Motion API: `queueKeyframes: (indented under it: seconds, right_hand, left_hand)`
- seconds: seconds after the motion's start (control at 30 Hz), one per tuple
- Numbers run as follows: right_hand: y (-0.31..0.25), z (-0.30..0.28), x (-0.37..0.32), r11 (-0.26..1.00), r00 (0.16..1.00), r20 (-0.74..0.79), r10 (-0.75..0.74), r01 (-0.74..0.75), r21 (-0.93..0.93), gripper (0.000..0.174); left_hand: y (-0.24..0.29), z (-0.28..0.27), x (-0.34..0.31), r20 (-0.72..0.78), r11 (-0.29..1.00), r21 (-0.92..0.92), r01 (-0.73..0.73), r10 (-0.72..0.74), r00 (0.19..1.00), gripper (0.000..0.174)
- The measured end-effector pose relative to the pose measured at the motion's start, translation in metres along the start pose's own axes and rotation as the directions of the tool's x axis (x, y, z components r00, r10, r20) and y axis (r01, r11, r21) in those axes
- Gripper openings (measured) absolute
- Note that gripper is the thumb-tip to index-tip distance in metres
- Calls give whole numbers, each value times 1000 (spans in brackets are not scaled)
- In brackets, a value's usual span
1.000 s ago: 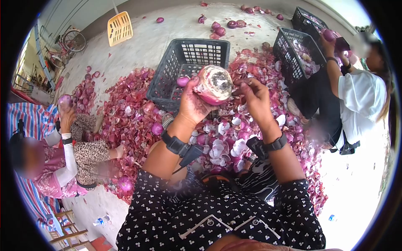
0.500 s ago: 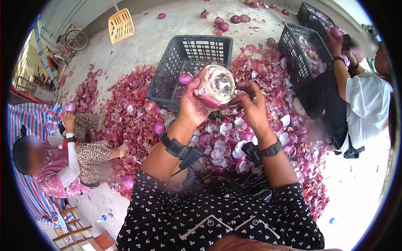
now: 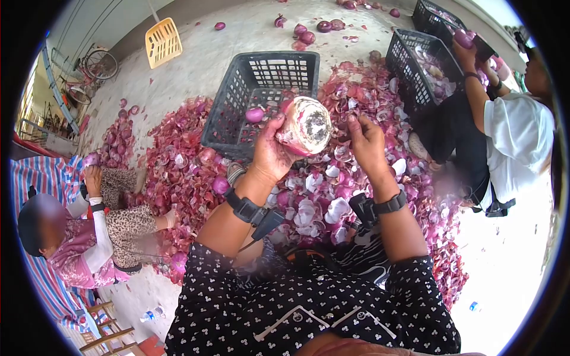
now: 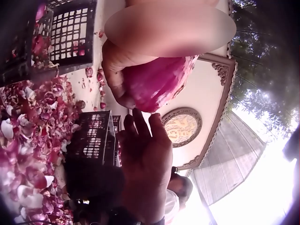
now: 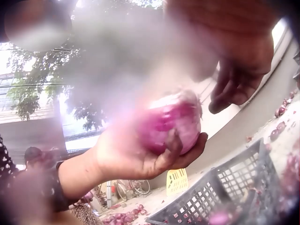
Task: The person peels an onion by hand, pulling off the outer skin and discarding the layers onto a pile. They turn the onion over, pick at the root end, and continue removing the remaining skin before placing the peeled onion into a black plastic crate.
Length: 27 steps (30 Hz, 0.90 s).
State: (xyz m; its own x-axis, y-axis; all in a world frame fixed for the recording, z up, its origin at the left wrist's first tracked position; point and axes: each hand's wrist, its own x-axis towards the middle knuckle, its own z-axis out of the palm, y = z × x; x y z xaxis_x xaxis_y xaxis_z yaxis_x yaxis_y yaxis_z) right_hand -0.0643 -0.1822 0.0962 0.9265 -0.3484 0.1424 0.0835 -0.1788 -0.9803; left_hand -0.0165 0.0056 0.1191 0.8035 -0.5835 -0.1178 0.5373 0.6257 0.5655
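Note:
A large red onion (image 3: 307,126) rests in my left hand (image 3: 271,148), whose fingers and thumb curl round its side. Its pale root end, with a dark patch, faces up and right in the head view; glossy purple skin (image 4: 152,86) shows in the left wrist view. My right hand (image 3: 369,147) is just right of the onion, apart from it, with loosely bent fingers (image 5: 234,89) and nothing visible in them. Beyond my left hand stands a black plastic crate (image 3: 217,115) with a small purple onion (image 3: 255,114) inside.
Onion skins (image 3: 178,142) heap around my feet and the crate. More crates (image 3: 409,71) stand at right beside a person in white (image 3: 513,130) who handles an onion. Another person (image 3: 83,237) sits at left. A yellow slotted scoop (image 3: 163,43) and loose onions (image 3: 307,37) are farther back.
My right hand has drawn away to the right from the onion's root end, and its fingers have changed position. My left hand still holds the onion in nearly the same place.

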Motion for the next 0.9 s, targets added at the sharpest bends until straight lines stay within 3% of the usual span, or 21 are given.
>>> queueKeyframes:
  seconds: [0.07, 0.1, 0.17, 0.23, 0.33, 0.37, 0.4, 0.47, 0.6, 0.67, 0.73, 0.87, 0.9]
  right_hand:
    - [11, -3, 4, 996, 994, 69, 82, -83, 10, 33]
    - [4, -4, 1, 972, 971, 185, 150, -179, 152, 42]
    - [-6, 3, -6, 956, 958, 226, 174, -220, 196, 48]
    - [-30, 5, -13, 904, 895, 374, 242, -348, 247, 75]
    - [-26, 16, -18, 910, 913, 387, 127, -262, 320, 85]
    - [-15, 21, -16, 901, 911, 404, 80, -239, 361, 102]
    - [-9, 24, -15, 901, 911, 405, 81, -240, 361, 102]
    - [-2, 30, -15, 953, 956, 290, -32, -58, 297, 109]
    - [-1, 31, -15, 945, 982, 189, -21, -43, 325, 115]
    - [-5, 26, -15, 899, 981, 192, 30, -110, 424, 112]
    - [-1, 15, -9, 976, 971, 222, -86, 37, 215, 108]
    - [-10, 3, -5, 961, 967, 211, -141, 82, 266, 109]
    - [-8, 4, -5, 933, 968, 214, -132, 48, 357, 103]
  left_hand:
    - [-2, 4, -1, -51, 997, 43, -62, 64, 997, 50]
    - [-3, 5, 0, -67, 993, 89, -77, 83, 994, 47]
    - [-7, -2, 3, -47, 985, 150, -89, 97, 994, 47]
    - [-10, -1, 4, -15, 959, 253, -130, 139, 990, 48]
    - [-17, -1, 7, -43, 910, 371, -188, 218, 975, 49]
    - [-20, 0, 7, -44, 903, 385, -188, 222, 974, 48]
    - [-23, 0, 8, -45, 904, 385, -187, 221, 974, 48]
    - [-29, 1, 11, -7, 886, 373, -275, 299, 954, 47]
    - [-30, 1, 15, 37, 895, 393, -212, 216, 976, 47]
    - [-22, 0, 13, -10, 912, 390, -130, 145, 989, 49]
    - [-13, -4, 16, 82, 732, 663, -157, 137, 987, 53]
    - [-13, 0, 14, 88, 709, 681, -184, 170, 981, 57]
    - [-10, 2, 13, 34, 784, 613, -99, 99, 995, 57]
